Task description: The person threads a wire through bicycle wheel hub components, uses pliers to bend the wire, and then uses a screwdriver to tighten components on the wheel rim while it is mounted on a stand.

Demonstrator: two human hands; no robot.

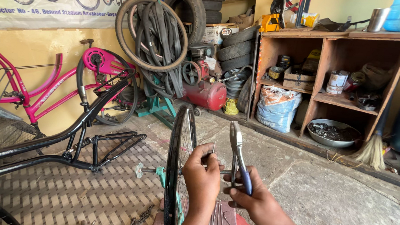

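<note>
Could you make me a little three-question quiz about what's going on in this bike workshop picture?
1. True or false: the right hand holds pliers with blue grips.
2. The left hand works at which thing? A) the pink bicycle B) the upright wheel C) the broom
3. Fill in: the red compressor stands to the ____ of the wooden shelf.

Key: 1 true; 2 B; 3 left
</note>
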